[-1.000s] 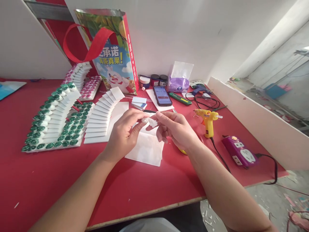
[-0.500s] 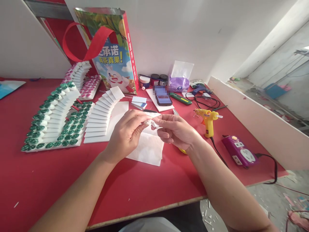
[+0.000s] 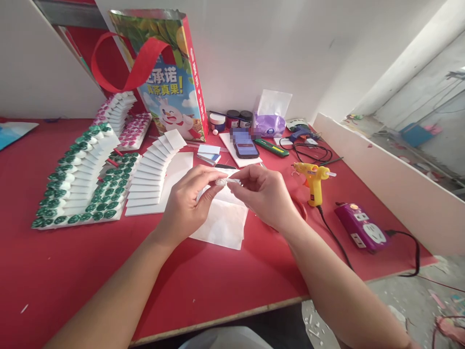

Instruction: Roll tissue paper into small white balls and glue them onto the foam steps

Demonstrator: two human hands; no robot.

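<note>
Between the thumb and fingers of my left hand [image 3: 187, 201] is a small white paper rosette [image 3: 220, 182], its coiled face turned toward me. From it a twisted strip of the same white paper [image 3: 232, 181] runs to the right, and my right hand [image 3: 267, 196] pinches that end. The fingertips partly cover both ends. Below the hands, white tissue sheets [image 3: 221, 225] lie on the red table [image 3: 232, 281]. Part of a red-orange handle [image 3: 300, 207] shows behind my right wrist.
To the left stand a stepped white piece with green rosettes [image 3: 105, 198] and fanned white boards [image 3: 148, 179]. A printed bag [image 3: 170, 77], paint jars [image 3: 232, 119], a phone [image 3: 246, 145] and a tissue pack [image 3: 269, 125] line the back. At right are a yellow glue gun [image 3: 314, 182] and purple power socket [image 3: 361, 227].
My right hand has turned over, its knuckles now up and its fingers bent down onto the paper strip. The strip is now straighter and tighter. My left hand has hardly moved.
</note>
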